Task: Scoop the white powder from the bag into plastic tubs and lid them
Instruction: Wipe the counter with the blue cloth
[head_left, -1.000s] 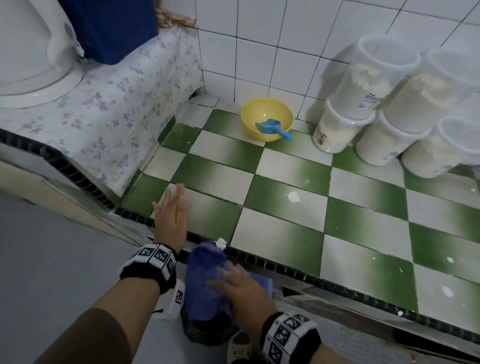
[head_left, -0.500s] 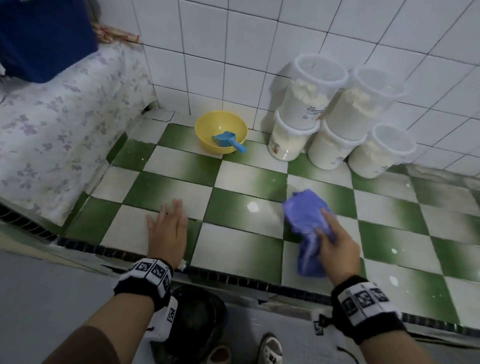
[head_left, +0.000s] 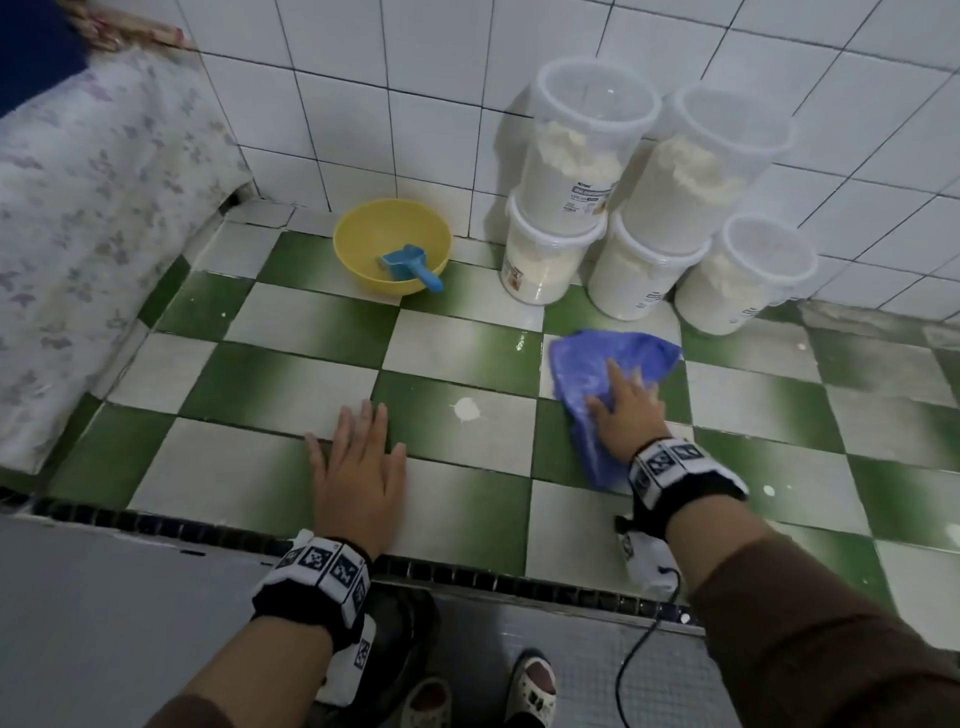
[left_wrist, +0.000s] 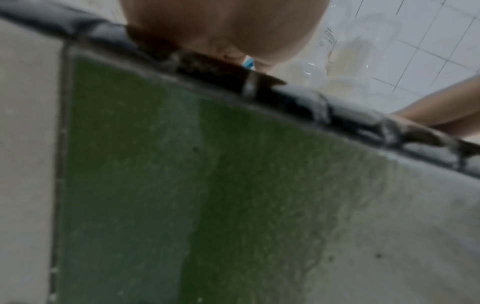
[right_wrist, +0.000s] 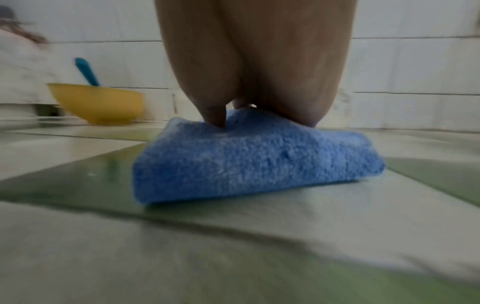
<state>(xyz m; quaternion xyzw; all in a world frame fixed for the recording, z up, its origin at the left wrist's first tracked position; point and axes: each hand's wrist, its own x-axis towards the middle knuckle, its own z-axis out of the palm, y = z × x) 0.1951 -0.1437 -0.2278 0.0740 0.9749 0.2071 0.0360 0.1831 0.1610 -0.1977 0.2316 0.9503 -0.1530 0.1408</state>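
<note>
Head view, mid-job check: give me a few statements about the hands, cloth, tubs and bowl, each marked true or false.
1. The right hand presses a blue cloth onto the tiled counter. True.
2. The left hand holds the blue scoop. False: it lies flat on the tiles; the scoop sits in the yellow bowl.
3. Five lidded tubs of white powder stand against the wall, two stacked on top. True.
4. The counter is free of spills. False: a white powder spot lies between the hands.
5. The yellow bowl is right of the tubs. False: it is left of them.
</note>
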